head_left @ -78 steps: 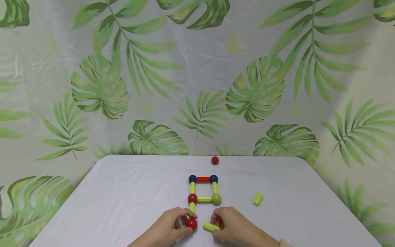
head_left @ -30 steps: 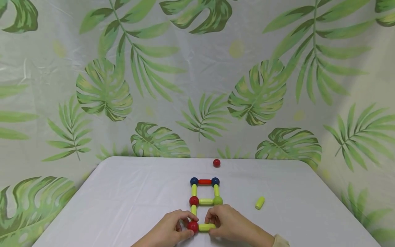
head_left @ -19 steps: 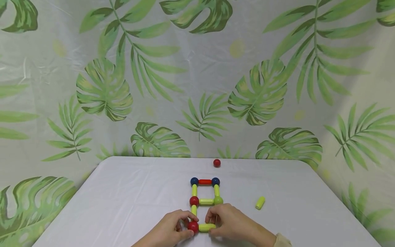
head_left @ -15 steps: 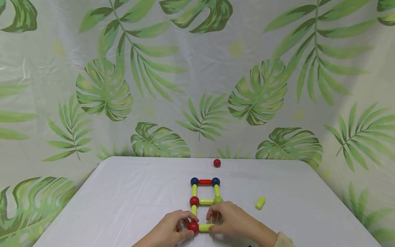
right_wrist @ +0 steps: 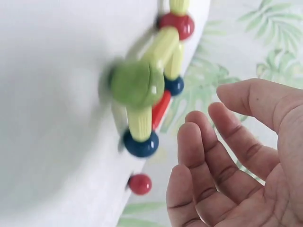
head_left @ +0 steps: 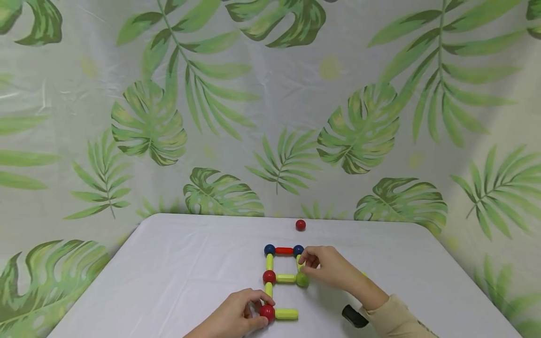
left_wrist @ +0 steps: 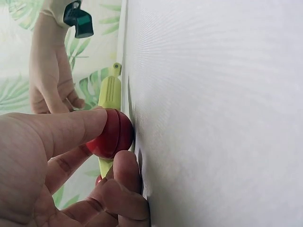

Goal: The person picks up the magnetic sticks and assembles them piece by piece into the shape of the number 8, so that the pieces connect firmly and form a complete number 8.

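My left hand [head_left: 241,311] pinches the near red ball [head_left: 267,313] between thumb and fingers, at the lower left of a flat magnetic ball-and-stick frame. From that ball a yellow-green rod [head_left: 286,314] points right, its other end free. My right hand [head_left: 331,266] is over the frame's right side, just above the green ball [head_left: 302,280] in the head view. In the right wrist view its fingers [right_wrist: 190,144] are relaxed and spread apart from the thumb, holding nothing. Part of the right-hand yellow-green rod [right_wrist: 140,124] is hidden behind my hand in the head view.
Beyond the hands, two blue balls [head_left: 269,249] joined by a red rod [head_left: 284,251] form the frame's far side. A loose red ball [head_left: 300,225] lies near the table's back edge. The right forearm mostly covers a loose yellow-green rod [head_left: 365,274]. A black wrist camera [head_left: 354,316] hangs by the right sleeve.
My right hand brought the yellow-green rod against the near red ball, let go of it, and moved forward over the green ball. The left hand kept hold of the red ball.
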The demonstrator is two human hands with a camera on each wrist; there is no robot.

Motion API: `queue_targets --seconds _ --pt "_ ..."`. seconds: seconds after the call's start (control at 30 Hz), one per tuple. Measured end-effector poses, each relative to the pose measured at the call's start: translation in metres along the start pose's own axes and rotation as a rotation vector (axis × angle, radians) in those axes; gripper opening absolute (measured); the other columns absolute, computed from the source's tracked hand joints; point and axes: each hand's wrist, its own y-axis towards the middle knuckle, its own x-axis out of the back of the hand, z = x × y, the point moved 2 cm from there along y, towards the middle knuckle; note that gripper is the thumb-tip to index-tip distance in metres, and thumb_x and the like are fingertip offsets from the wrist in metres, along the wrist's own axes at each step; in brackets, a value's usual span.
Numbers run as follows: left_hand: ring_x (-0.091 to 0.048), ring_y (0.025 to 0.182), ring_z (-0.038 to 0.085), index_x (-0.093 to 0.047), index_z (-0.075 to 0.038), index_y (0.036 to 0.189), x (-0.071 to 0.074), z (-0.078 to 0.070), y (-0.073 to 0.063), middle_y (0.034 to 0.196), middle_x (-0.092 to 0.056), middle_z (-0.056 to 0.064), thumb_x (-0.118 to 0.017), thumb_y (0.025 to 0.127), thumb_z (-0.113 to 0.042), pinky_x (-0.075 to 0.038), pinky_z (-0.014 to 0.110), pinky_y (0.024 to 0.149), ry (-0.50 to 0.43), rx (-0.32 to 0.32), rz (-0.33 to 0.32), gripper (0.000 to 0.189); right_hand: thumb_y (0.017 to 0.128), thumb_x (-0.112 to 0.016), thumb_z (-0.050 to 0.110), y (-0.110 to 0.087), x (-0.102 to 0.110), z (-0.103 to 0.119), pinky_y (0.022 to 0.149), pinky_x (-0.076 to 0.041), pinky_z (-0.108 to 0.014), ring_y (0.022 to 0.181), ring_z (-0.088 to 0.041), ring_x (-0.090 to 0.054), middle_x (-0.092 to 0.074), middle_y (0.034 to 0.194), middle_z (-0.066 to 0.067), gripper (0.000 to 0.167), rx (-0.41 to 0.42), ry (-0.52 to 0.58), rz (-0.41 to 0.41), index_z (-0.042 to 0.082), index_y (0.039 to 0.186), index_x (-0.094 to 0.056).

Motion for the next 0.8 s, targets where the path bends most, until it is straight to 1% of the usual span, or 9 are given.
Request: queue_targets --seconds 0.1,0.17,0.37,0.47,0.6,0.67,0.8 --pt "-0.054 0.072 0.011 -0.075 -0.023 0.122 -0.001 0.0 0.001 0.098 -0.064 -0.005 -0.08 0.096 -0.015 -0.044 0.02 0.064 0.0 0.01 -0.003 0.027 0.095 -0.076 0.013 0.008 0.008 -0.007 0.07 -0.049 -0.022 0.076 -0.004 -0.057 -0.064 0.083 0.006 0.006 -0.028 -0.031 -0.041 0.011 0.1 -0.072" --pt "-0.054 0.071 0.011 -0.075 -0.023 0.121 -0.001 0.001 0.002 0.097 -0.064 -0.005 -0.08 0.096 -0.016 -0.044 0.02 0.064 0.003 0.005 -0.003 0.027 0.096 -0.075 0.012 0.013 0.012 -0.012 0.07 -0.049 -0.023 0.077 -0.007 -0.058 -0.065 0.084 0.005 0.006 -0.05 -0.046 -0.061 0.011 0.101 -0.072" --pt "-0.053 0.071 0.01 -0.075 -0.022 0.121 0.001 0.002 0.001 0.096 -0.064 -0.005 -0.081 0.096 -0.016 -0.043 0.019 0.063 0.001 0.001 -0.004 0.026 0.097 -0.075 0.009 0.037 0.016 -0.035 0.079 -0.056 -0.033 0.085 -0.014 -0.065 -0.07 0.091 -0.001 0.014 -0.105 -0.088 -0.127 0.006 0.111 -0.072" --pt "-0.053 0.071 0.009 -0.075 -0.021 0.121 0.001 0.002 0.0 0.096 -0.063 -0.005 -0.081 0.096 -0.015 -0.043 0.019 0.063 -0.002 -0.006 -0.003 0.026 0.097 -0.076 0.01 0.048 0.015 -0.045 0.084 -0.06 -0.04 0.091 -0.02 -0.069 -0.073 0.1 -0.009 0.021 -0.153 -0.098 -0.147 0.006 0.117 -0.072" --pt "-0.052 0.07 0.008 -0.075 -0.02 0.121 0.001 0.001 -0.001 0.096 -0.063 -0.005 -0.081 0.096 -0.015 -0.042 0.019 0.063 -0.004 -0.008 -0.003 0.027 0.098 -0.076 0.01 0.062 0.016 -0.053 0.093 -0.062 -0.048 0.104 -0.031 -0.073 -0.073 0.12 -0.022 0.034 -0.217 -0.103 -0.141 0.004 0.13 -0.069" --pt "-0.052 0.071 0.009 -0.075 -0.02 0.121 0.001 0.001 -0.001 0.096 -0.063 -0.005 -0.081 0.096 -0.015 -0.042 0.018 0.063 -0.003 -0.003 -0.006 0.027 0.098 -0.075 0.011 0.067 0.017 -0.057 0.097 -0.061 -0.05 0.111 -0.036 -0.073 -0.07 0.128 -0.025 0.04 -0.244 -0.103 -0.132 0.004 0.136 -0.066" --pt "-0.053 0.072 0.011 -0.075 -0.021 0.121 0.001 0.0 -0.001 0.096 -0.063 -0.004 -0.081 0.096 -0.016 -0.042 0.018 0.063 -0.01 0.018 -0.011 0.027 0.099 -0.075 0.012 0.077 0.019 -0.063 0.099 -0.06 -0.054 0.119 -0.042 -0.071 -0.066 0.137 -0.029 0.046 -0.253 -0.108 -0.114 0.004 0.143 -0.063"
